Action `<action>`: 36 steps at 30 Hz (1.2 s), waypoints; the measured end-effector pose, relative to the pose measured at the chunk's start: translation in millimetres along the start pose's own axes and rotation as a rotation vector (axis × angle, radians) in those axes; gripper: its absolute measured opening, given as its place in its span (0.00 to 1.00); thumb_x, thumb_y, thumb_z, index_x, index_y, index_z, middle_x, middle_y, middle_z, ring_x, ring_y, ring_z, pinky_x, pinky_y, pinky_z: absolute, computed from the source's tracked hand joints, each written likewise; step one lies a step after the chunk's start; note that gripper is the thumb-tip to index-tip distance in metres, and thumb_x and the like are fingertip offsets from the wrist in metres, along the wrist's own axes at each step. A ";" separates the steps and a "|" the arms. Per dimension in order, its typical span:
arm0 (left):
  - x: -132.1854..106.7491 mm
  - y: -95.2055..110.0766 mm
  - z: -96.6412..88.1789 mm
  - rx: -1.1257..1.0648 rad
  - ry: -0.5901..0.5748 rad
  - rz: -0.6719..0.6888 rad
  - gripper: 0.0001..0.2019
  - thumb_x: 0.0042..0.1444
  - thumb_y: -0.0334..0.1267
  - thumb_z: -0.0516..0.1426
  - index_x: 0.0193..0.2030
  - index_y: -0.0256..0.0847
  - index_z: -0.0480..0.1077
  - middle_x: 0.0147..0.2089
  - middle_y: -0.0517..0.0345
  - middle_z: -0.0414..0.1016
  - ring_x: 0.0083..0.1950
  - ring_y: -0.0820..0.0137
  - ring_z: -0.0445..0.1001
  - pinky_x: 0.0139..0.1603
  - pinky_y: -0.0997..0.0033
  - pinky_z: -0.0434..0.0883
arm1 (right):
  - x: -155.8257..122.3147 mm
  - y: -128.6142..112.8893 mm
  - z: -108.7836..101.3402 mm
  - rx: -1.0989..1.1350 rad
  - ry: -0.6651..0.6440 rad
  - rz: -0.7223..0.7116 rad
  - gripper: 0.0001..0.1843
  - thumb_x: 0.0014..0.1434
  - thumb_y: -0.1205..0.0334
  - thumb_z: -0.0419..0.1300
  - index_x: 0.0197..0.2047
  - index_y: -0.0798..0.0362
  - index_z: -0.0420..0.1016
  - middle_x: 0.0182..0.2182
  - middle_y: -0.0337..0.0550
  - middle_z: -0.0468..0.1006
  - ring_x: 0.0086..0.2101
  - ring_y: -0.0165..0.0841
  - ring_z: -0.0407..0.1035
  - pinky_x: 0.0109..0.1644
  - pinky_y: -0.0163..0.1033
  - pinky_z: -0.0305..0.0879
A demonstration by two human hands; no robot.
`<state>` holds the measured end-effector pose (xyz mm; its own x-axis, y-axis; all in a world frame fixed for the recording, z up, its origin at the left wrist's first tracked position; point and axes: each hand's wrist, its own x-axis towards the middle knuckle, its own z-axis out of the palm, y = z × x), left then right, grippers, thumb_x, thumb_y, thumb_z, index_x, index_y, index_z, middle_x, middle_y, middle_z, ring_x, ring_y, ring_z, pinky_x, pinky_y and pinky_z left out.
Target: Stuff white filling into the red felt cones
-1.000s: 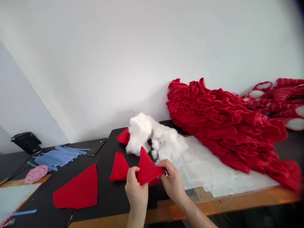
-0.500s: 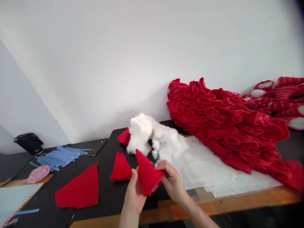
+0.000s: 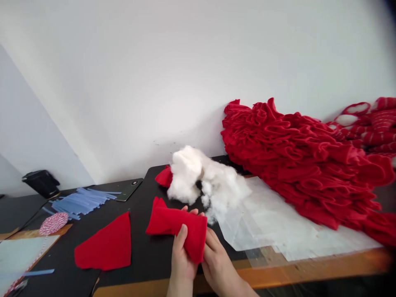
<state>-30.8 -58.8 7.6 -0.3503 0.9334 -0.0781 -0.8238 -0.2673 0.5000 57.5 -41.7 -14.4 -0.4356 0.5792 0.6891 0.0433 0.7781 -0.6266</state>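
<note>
One red cloth [image 3: 195, 236] is being gripped by the left hand [image 3: 185, 256]; the right hand [image 3: 217, 260] is touching it, gripping or not, I can't tell.

At the left of the black counter [image 3: 140, 264], a smartphone [image 3: 129, 190] lies beside a loose heap of blue strips [image 3: 85, 201], with a boxy black object [image 3: 41, 183] near the white wall [image 3: 173, 74]. A ball of red-and-white twine [image 3: 53, 223] sits close in front of the heap. Red-and-white striped pieces [image 3: 383, 121] are piled at far right.
</note>
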 end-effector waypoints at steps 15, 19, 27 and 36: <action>23.8 41.9 -24.8 -0.174 0.095 -0.038 0.17 0.58 0.35 0.50 0.51 0.44 0.73 0.47 0.52 0.79 0.56 0.60 0.72 0.59 0.58 0.65 | 78.8 89.2 -23.7 -0.225 0.054 0.296 0.16 0.45 0.81 0.56 0.30 0.50 0.76 0.39 0.48 0.77 0.39 0.40 0.73 0.46 0.46 0.71; 24.5 46.0 -19.1 -0.200 0.129 -0.054 0.14 0.57 0.36 0.51 0.44 0.43 0.76 0.46 0.52 0.80 0.55 0.59 0.72 0.60 0.58 0.65 | 98.0 98.9 -22.0 -0.127 -0.013 0.338 0.14 0.45 0.79 0.55 0.18 0.52 0.71 0.19 0.39 0.73 0.23 0.30 0.70 0.30 0.35 0.68; 35.3 45.8 -6.5 -0.276 0.220 -0.088 0.13 0.58 0.38 0.51 0.43 0.40 0.74 0.42 0.51 0.80 0.49 0.62 0.76 0.56 0.60 0.68 | 95.4 35.7 -68.9 0.006 -0.047 0.300 0.19 0.56 0.69 0.47 0.46 0.51 0.74 0.28 0.40 0.78 0.24 0.31 0.71 0.28 0.36 0.69; 24.5 7.7 3.6 -0.167 0.115 -0.260 0.15 0.60 0.42 0.50 0.43 0.36 0.75 0.45 0.49 0.78 0.53 0.63 0.73 0.59 0.65 0.65 | 39.0 -10.8 -0.5 -0.026 0.029 0.126 0.17 0.62 0.70 0.44 0.31 0.51 0.71 0.28 0.41 0.73 0.26 0.31 0.68 0.29 0.35 0.69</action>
<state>-44.1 -37.2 12.6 -0.1593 0.9448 -0.2864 -0.9506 -0.0685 0.3029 40.5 -27.4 19.4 -0.3989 0.6794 0.6159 0.1197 0.7045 -0.6996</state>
